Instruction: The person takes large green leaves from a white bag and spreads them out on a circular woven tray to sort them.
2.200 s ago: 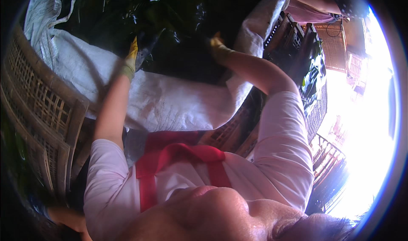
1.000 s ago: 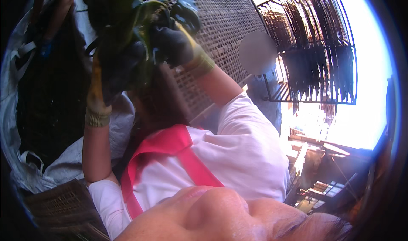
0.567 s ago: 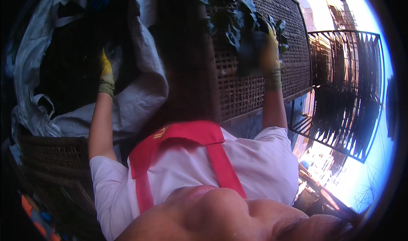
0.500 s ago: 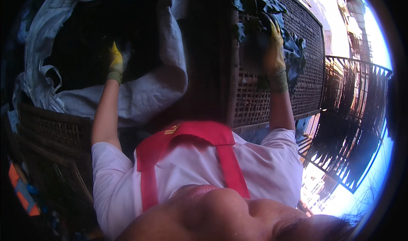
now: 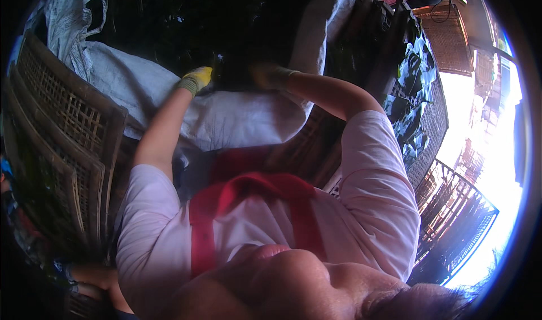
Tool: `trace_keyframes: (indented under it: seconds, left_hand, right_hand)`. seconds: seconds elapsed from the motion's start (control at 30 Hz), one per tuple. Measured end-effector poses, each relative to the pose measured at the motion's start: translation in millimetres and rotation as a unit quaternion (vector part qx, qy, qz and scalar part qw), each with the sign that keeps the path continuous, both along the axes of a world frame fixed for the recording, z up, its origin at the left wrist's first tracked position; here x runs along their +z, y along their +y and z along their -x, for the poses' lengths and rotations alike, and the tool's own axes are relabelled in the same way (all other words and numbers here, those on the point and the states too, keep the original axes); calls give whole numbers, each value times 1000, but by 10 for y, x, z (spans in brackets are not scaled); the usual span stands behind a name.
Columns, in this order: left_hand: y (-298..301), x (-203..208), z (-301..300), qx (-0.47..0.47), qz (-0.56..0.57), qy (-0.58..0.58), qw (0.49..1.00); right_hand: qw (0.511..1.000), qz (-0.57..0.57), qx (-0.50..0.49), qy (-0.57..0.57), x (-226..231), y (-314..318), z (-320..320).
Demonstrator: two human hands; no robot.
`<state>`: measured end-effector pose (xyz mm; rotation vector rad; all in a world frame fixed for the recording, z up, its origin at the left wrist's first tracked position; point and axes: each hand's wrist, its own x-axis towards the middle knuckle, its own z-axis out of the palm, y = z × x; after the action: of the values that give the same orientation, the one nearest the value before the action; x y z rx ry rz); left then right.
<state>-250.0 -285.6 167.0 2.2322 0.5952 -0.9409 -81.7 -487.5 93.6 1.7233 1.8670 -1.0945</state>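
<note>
Both my hands are inside the wide mouth of a big white woven sack (image 5: 243, 119), over a dark mass of what look like leaves (image 5: 192, 32). My left hand (image 5: 197, 78), in a yellow glove with a greenish cuff, is just past the near rim; its fingertips are lost in shadow. Opposite it, my right hand (image 5: 272, 76) reaches in from the right side, gloved too, smeared by motion and dim. Whether either one grips any leaves cannot be made out.
Green leaves (image 5: 415, 88) lie on a woven bamboo rack (image 5: 435, 128) to the right. Several framed bamboo screens (image 5: 70, 117) stand at the left. More slatted bamboo panels (image 5: 451, 218) are at the far right. Another person's bare limb (image 5: 93, 276) shows at lower left.
My right hand has left the leaves on the bamboo rack and swung left into the sack. My left hand is now nearer the sack's near rim. The whole view has turned.
</note>
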Motion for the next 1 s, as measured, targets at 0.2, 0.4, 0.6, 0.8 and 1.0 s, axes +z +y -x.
trace_keyframes:
  seconds: [0.2, 0.4, 0.6, 0.8, 1.0]
  left_hand:
    - [-216, -257, -47, 5, -152, -32, 988]
    - [-125, -852, 108, 235, 200, -121, 944]
    - [-184, -541, 6, -56, 142, -339, 928]
    - [100, -579, -883, 210, 204, -369, 882]
    - [454, -716, -1262, 255, 146, -379, 877]
  right_hand:
    - [934, -288, 145, -155, 225, 14, 89]
    - [629, -26, -698, 342, 895, 506, 341]
    - [421, 49, -746, 514, 1442, 474, 147]
    - [381, -136, -700, 588, 1690, 635, -566]
    - [871, -377, -260, -175, 57, 361, -1056]
